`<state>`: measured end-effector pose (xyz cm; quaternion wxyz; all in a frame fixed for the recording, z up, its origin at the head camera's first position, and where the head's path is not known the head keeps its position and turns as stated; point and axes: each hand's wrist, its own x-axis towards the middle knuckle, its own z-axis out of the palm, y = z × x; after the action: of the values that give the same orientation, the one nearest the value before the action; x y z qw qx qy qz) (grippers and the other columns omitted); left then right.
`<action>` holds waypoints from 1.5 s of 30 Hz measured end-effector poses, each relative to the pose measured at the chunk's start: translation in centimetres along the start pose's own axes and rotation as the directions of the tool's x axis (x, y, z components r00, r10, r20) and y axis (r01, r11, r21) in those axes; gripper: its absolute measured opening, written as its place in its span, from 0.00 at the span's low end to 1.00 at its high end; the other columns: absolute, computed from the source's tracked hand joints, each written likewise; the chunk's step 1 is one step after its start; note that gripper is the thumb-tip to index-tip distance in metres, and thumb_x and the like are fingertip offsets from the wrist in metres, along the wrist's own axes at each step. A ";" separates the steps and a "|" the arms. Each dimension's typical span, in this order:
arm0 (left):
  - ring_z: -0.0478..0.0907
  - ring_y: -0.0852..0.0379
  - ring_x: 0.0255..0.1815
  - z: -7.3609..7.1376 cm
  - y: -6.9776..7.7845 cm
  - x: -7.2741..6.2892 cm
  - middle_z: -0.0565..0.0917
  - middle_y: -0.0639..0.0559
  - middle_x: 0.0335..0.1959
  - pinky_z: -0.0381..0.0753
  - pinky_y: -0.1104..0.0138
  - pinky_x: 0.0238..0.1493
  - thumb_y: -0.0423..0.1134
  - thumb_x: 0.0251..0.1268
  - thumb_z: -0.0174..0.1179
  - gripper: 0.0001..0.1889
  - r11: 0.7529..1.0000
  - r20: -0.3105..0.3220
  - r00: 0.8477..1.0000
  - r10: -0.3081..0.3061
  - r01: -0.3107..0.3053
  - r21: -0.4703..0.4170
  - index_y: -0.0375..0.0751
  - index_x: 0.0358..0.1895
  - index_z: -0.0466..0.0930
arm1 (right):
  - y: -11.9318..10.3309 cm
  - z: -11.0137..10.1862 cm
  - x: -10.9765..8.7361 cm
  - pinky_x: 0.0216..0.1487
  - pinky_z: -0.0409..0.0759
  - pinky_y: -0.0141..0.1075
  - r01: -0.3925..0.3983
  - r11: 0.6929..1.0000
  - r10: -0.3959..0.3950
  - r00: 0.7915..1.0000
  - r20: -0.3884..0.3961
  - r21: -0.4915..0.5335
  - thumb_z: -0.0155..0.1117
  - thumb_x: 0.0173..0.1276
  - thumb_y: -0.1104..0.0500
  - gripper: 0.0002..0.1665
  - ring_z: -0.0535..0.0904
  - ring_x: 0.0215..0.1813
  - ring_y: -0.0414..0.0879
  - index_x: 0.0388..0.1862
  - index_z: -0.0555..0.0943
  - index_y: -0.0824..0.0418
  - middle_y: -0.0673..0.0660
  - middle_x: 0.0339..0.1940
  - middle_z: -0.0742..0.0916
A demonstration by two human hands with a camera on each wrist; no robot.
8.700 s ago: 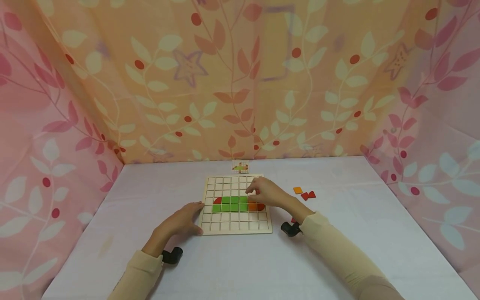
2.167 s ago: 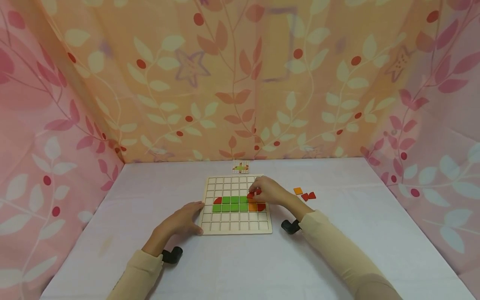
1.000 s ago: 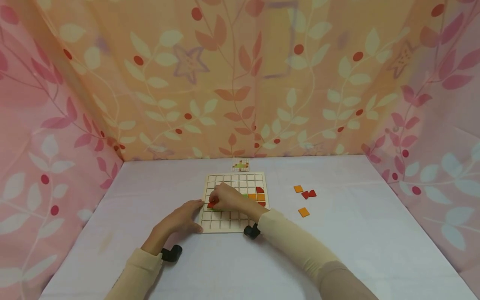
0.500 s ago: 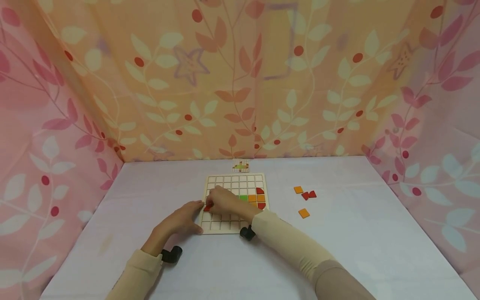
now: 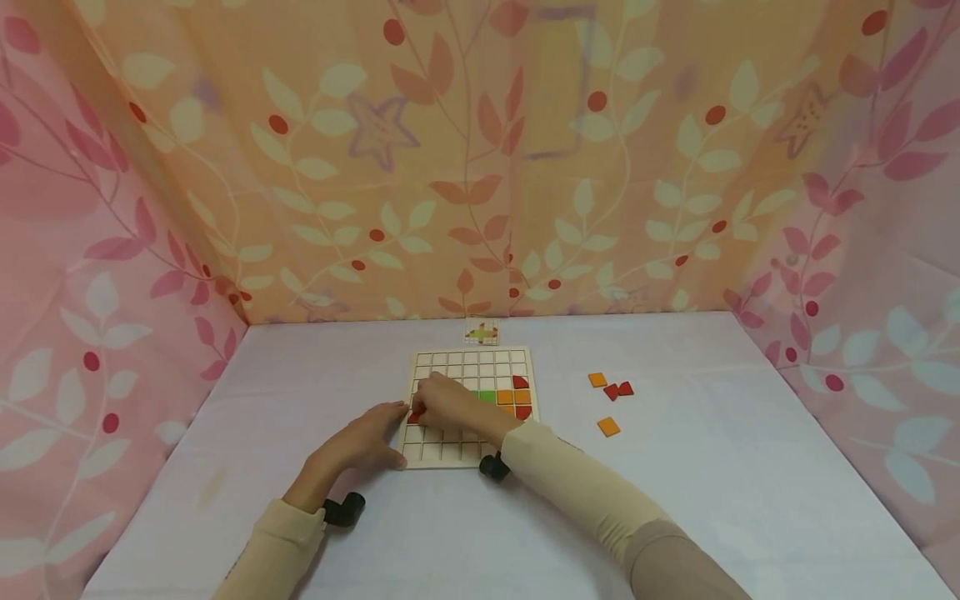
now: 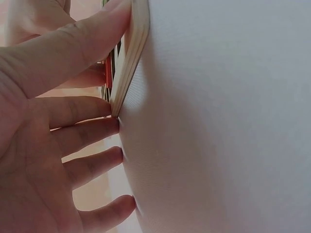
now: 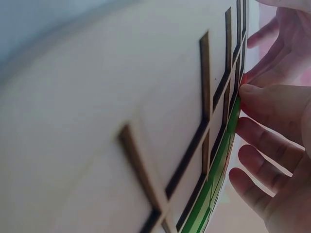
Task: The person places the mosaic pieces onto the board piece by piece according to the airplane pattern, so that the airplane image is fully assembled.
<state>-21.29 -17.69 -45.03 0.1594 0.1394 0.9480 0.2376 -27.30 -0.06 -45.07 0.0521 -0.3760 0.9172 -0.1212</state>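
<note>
A wooden grid board [image 5: 459,454] lies on the table, with green tiles [image 5: 487,396], orange tiles [image 5: 505,397] and red quarter-round tiles [image 5: 521,382] in its cells. At the board's left side my right hand [image 5: 447,401] pinches another red quarter-round tile [image 5: 413,417] against an edge cell. In the right wrist view, thumb and fingertips meet a sliver of that red tile [image 7: 244,78] beyond the green row. My left hand [image 5: 365,435] rests along the left edge, its thumb on the near corner, fingers extended. Tiles beneath my right hand are hidden.
Right of the board lie two loose orange tiles [image 5: 608,426] and two red ones [image 5: 611,391]. A small pattern card [image 5: 482,332] sits behind the board, near the flowered cloth backdrop [image 5: 480,167]. White cloth [image 5: 420,542] covers the table.
My right hand has travelled from the board's right side to its left edge with a red tile. Orange and red tiles show at the right, uncovered by the hand. The left hand stays put.
</note>
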 end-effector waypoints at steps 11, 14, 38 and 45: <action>0.58 0.35 0.75 0.0 -0.1 0.1 0.64 0.34 0.73 0.60 0.43 0.72 0.38 0.46 0.76 0.47 1.000 -0.007 1.000 -0.001 0.001 -0.014 0.30 0.71 0.62 | -0.1 0.1 0.2 0.37 0.71 0.27 0.002 1.000 -0.002 1.000 0.002 0.001 0.70 0.61 0.57 0.04 0.70 0.38 0.39 0.34 0.89 0.52 0.46 0.31 0.82; 0.58 0.36 0.75 0.1 -0.1 0.2 0.64 0.34 0.73 0.60 0.43 0.72 0.38 0.46 0.76 0.46 1.000 -0.007 1.000 0.000 0.000 -0.018 0.30 0.71 0.63 | -0.1 -0.2 0.2 0.40 0.73 0.28 0.012 0.999 -0.013 1.000 0.011 0.043 0.70 0.61 0.56 0.05 0.73 0.38 0.39 0.36 0.89 0.53 0.46 0.32 0.85; 0.58 0.37 0.75 0.1 -0.1 0.2 0.64 0.36 0.74 0.60 0.43 0.72 0.38 0.46 0.76 0.47 1.000 0.000 1.000 -0.005 0.005 0.004 0.33 0.72 0.62 | 1.2 -1.3 -0.9 0.45 0.75 0.30 0.013 0.997 -0.011 1.000 -0.027 0.082 0.69 0.63 0.57 0.08 0.76 0.43 0.41 0.40 0.89 0.55 0.50 0.38 0.85; 0.58 0.37 0.75 0.1 0.3 0.2 0.64 0.37 0.74 0.61 0.42 0.71 0.38 0.45 0.77 0.48 0.999 0.005 0.999 -0.038 0.038 -0.004 0.34 0.72 0.62 | 3.5 -2.6 -2.3 0.47 0.77 0.35 -0.028 0.980 0.038 0.998 -0.048 0.195 0.66 0.64 0.59 0.09 0.78 0.45 0.44 0.41 0.89 0.57 0.51 0.39 0.86</action>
<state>-21.36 -17.33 -45.00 0.1666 0.1217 0.9496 0.2359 -28.53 4.39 -43.42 0.0668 -0.3506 0.9081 -0.2189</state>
